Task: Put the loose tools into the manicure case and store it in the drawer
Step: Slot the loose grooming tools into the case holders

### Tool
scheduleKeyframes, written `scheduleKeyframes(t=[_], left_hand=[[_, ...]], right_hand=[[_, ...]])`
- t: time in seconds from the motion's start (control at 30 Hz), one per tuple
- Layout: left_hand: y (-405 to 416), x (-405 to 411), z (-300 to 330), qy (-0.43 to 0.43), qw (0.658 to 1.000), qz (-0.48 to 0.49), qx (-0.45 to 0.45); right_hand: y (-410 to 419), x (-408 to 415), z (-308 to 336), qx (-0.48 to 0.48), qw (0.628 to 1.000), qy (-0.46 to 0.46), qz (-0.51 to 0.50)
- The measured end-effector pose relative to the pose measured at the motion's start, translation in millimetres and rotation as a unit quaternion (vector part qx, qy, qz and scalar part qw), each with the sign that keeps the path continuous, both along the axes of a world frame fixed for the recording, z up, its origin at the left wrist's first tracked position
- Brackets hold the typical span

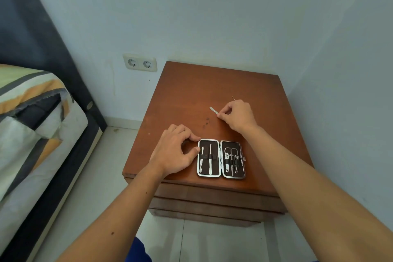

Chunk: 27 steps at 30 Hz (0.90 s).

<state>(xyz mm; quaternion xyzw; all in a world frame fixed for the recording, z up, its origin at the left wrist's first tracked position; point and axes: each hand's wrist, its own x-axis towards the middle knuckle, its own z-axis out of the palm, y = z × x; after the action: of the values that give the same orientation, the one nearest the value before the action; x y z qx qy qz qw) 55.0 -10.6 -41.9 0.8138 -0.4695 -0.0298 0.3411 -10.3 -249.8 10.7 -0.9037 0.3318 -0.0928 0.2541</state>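
The manicure case (221,158) lies open flat near the front edge of the brown nightstand (187,95). Its left half holds two slim metal tools, its right half scissors, clippers and other tools. My left hand (176,151) rests on the tabletop with thumb and forefinger touching the case's left edge. Farther back, my right hand (238,116) pinches one end of a thin metal nail file (213,110), which lies low over the wood. A thin pointed tool (233,98) sticks out behind my right hand.
Drawer fronts (212,198) show below the nightstand's front edge, all shut. A bed with a striped cover (32,123) stands to the left. A double wall socket (140,62) is on the wall behind. Walls close in at the back and right.
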Motion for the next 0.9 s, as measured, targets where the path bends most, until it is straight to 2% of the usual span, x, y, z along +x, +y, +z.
scheduleKeyframes(t=[0.07, 0.17, 0.3, 0.37, 0.43, 0.6, 0.73, 0.9], left_hand=[[0, 0, 0, -0.002, 1.0, 0.0, 0.0], [0, 0, -1, 0.001, 1.0, 0.0, -0.001], [0, -1, 0, -0.002, 1.0, 0.0, 0.0], [0, -1, 0, -0.002, 1.0, 0.0, 0.002], [0, -1, 0, -0.001, 1.0, 0.001, 0.003], [-1, 0, 1, 0.0, 1.0, 0.001, 0.01], [0, -1, 1, 0.0, 1.0, 0.002, 0.007], [-1, -2, 1, -0.003, 1.0, 0.004, 0.003]], right_hand=[[-1, 0, -1, 0.006, 0.999, 0.032, 0.012], [3, 0, -3, -0.04, 0.993, 0.098, 0.056], [13, -7, -4, -0.068, 0.986, 0.122, 0.094], [15, -15, -3, -0.044, 0.99, 0.091, 0.098], [14, -27, -3, 0.021, 0.996, 0.033, 0.085], [18, -56, 1, 0.147, 0.981, -0.069, 0.105], [29, -74, 0, 0.25, 0.956, -0.094, 0.119], [36, -77, -6, 0.271, 0.945, -0.111, 0.144]])
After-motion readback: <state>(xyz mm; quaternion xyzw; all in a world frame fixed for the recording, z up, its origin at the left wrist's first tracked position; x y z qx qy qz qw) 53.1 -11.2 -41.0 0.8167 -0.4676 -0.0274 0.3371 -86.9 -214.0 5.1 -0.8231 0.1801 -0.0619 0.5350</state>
